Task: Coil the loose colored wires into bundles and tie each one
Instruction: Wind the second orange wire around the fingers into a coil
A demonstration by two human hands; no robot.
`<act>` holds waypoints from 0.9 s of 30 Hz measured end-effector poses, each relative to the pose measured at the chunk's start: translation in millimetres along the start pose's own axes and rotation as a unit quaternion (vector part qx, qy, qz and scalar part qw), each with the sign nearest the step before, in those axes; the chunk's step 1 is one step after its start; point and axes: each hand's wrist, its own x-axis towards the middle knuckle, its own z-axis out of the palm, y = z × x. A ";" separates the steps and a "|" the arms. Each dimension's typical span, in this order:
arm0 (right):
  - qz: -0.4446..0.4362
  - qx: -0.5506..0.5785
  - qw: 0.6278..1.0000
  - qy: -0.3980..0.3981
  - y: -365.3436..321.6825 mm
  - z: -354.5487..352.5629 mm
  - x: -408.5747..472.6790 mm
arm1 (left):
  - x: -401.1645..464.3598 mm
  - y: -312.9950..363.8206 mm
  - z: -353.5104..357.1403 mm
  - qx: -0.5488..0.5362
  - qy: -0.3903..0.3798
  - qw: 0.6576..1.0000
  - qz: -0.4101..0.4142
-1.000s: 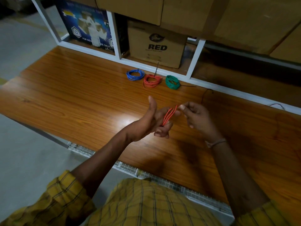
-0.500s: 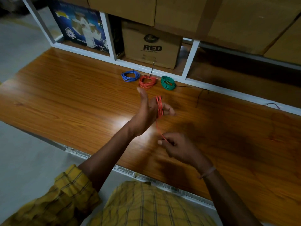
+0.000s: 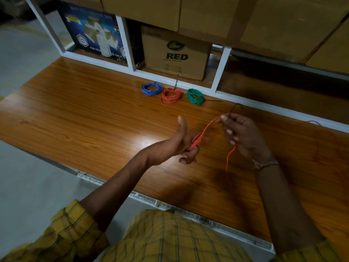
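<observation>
Above the wooden table [image 3: 79,118], the left hand [image 3: 181,142] stood palm-up with its thumb raised, and several turns of orange wire [image 3: 206,129] were wrapped round its fingers, whose lower ones curled in; how many turns could not be counted in the dim light. The right hand [image 3: 243,135] pinched the same wire between thumb and fingertips a little to the right and farther back, and the loose tail dropped from under that hand toward the table, its end fading into shadow. A thin black wire [image 3: 235,108] rose behind the right hand, its lower part hidden by the fingers.

The table was glossy orange-brown wood with a bright glare near the left hand. At its far edge, against a white shelf frame [image 3: 222,69], lay three coiled bundles in a row: a blue bundle [image 3: 151,89], a red bundle [image 3: 171,96] and a green bundle [image 3: 195,96], just beside one another. Behind them stood a cardboard box marked RED [image 3: 175,53] and a blue printed box [image 3: 94,33]. The left stretch of the table lay bare, and grey floor [image 3: 28,176] ran beyond its near edge.
</observation>
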 end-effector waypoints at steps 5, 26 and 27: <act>0.061 -0.011 0.998 0.011 37.8 21.9 10.9 | -4.6 14.5 -9.2 -0.210 -0.030 0.973 0.090; -0.014 -0.178 0.971 -0.160 -57.0 36.7 -48.0 | 2.0 -27.9 -21.7 0.064 0.137 0.988 -0.023; -0.029 -0.149 0.978 -0.143 -58.8 31.4 -43.2 | -0.8 -26.2 -18.6 0.067 0.127 0.989 -0.029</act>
